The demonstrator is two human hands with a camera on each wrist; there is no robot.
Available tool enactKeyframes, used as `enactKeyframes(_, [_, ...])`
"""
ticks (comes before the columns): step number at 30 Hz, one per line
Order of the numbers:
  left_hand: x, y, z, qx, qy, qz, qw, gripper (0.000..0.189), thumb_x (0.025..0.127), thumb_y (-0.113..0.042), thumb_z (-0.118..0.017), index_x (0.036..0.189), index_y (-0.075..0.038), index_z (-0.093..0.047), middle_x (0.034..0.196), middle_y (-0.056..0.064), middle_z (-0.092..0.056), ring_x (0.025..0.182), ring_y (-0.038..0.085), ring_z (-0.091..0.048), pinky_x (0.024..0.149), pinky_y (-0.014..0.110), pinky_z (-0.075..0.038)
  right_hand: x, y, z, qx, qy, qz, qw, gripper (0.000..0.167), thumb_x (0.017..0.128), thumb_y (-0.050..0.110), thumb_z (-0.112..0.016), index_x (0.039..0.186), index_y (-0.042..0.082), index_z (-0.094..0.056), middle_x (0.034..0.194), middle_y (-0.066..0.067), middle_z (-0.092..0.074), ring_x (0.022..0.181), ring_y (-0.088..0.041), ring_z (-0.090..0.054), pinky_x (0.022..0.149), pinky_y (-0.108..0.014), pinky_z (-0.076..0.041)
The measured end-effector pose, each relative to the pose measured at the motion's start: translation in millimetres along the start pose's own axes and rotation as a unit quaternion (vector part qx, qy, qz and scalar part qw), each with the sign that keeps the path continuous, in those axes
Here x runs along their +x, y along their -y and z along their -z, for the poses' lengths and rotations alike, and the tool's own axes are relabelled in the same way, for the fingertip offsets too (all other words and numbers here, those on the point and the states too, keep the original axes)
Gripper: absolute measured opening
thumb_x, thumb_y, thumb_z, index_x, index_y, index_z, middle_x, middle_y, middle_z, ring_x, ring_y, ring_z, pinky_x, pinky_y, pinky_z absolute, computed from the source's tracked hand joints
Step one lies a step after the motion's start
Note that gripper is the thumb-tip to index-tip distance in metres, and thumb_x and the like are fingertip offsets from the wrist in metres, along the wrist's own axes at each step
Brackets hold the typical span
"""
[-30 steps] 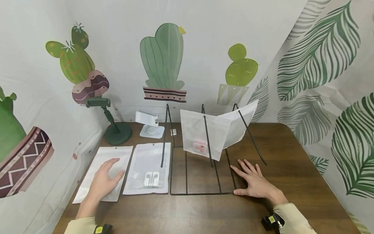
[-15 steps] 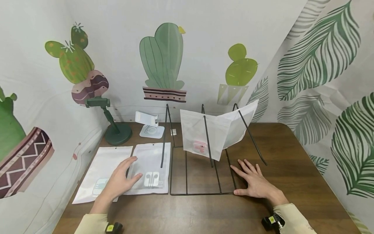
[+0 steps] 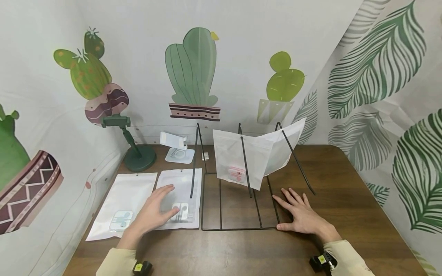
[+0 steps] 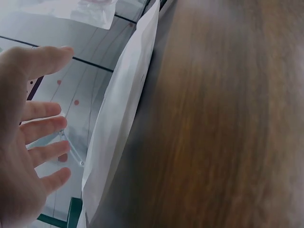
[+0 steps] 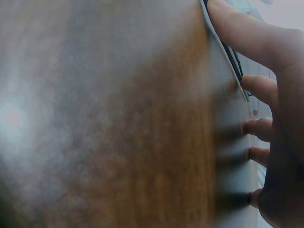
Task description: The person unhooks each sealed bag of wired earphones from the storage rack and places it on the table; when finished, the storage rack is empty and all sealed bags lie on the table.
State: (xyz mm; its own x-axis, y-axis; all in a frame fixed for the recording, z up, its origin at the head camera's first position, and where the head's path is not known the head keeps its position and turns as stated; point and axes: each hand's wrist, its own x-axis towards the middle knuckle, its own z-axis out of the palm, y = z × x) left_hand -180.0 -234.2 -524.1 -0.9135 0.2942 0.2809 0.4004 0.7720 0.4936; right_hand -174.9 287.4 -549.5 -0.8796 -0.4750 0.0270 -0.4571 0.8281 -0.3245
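My left hand (image 3: 152, 211) hovers over the left edge of a flat white zip pouch (image 3: 177, 178) with white wired earphones in a case inside; its fingers are spread and hold nothing. In the left wrist view a gap shows between that hand (image 4: 28, 128) and the pouch (image 4: 121, 104). To its left lies another white pouch (image 3: 132, 188) with a pale blue earphone case (image 3: 121, 220). My right hand (image 3: 304, 214) rests on the table, fingers spread, thumb and index fingertip at the right side of a black wire rack (image 3: 238, 229). The right wrist view shows the right hand's fingers (image 5: 259, 88) reaching down to the wood.
Two pouches stand in the rack: one with a pink item (image 3: 236, 173), another pouch (image 3: 279, 153) leaning right. Behind are a dark green phone stand (image 3: 139, 157) and a white phone stand (image 3: 179, 154). The rack's wire dividers (image 3: 246, 165) rise above the brown table (image 3: 345, 191).
My left hand has moved right, from above the left pouch to above the earphone pouch, uncovering the pale blue case. The right hand and the rack have stayed put.
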Motion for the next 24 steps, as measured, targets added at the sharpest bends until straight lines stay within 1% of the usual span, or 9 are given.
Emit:
enactKeyframes(4, [3.4, -4.6, -4.2, 0.006, 0.005, -0.024, 0.9997, 0.075, 0.077, -0.039, -0.079, 0.138, -0.004, -0.052, 0.144, 0.012, -0.05, 0.133, 0.032, -0.045, 0.108, 0.056, -0.038, -0.4, -1, -1, 0.001, -0.006, 0.002, 1.0, 0.096, 0.073, 0.072, -0.067, 0.151, 0.026, -0.037, 0.158, -0.02, -0.025, 0.144, -0.047, -0.017, 0.103, -0.079, -0.011])
enactKeyframes(8, [5.8, -8.7, -7.4, 0.017, 0.01, -0.038, 0.9991, 0.076, 0.077, -0.04, -0.08, 0.138, -0.004, -0.052, 0.143, 0.012, -0.051, 0.133, 0.033, -0.045, 0.107, 0.056, -0.038, -0.5, 0, -1, 0.002, -0.006, 0.004, 1.0, 0.096, 0.073, 0.072, -0.066, 0.151, 0.025, -0.037, 0.158, -0.02, -0.025, 0.144, -0.048, -0.017, 0.102, -0.079, -0.011])
enactKeyframes(16, [10.6, -15.6, -14.6, 0.029, 0.034, -0.052, 0.9977, 0.08, 0.078, -0.044, -0.078, 0.141, -0.006, -0.048, 0.146, 0.011, -0.048, 0.135, 0.034, -0.043, 0.11, 0.055, -0.036, -0.2, 0, 1, -0.003, -0.002, 0.002, 1.0, 0.096, 0.073, 0.073, -0.066, 0.151, 0.026, -0.037, 0.159, -0.02, -0.025, 0.144, -0.047, -0.017, 0.103, -0.078, -0.011])
enactKeyframes(21, [15.5, -21.1, -19.3, 0.028, 0.043, -0.067, 0.9965, 0.081, 0.077, -0.046, -0.077, 0.142, -0.006, -0.049, 0.147, 0.013, -0.048, 0.136, 0.034, -0.043, 0.11, 0.055, -0.036, 0.1, 0, 1, -0.002, 0.001, 0.001, 1.0, 0.096, 0.073, 0.073, -0.066, 0.152, 0.026, -0.036, 0.159, -0.02, -0.024, 0.145, -0.047, -0.016, 0.104, -0.078, -0.01])
enactKeyframes(24, [18.1, -24.6, -23.4, 0.038, 0.052, -0.076, 0.9951, 0.081, 0.078, -0.048, -0.075, 0.142, -0.005, -0.048, 0.147, 0.014, -0.048, 0.136, 0.036, -0.042, 0.111, 0.055, -0.035, 0.0, 0, 1, 0.001, 0.003, 0.001, 1.0, 0.096, 0.073, 0.073, -0.066, 0.152, 0.025, -0.036, 0.159, -0.021, -0.024, 0.145, -0.048, -0.016, 0.103, -0.078, -0.01])
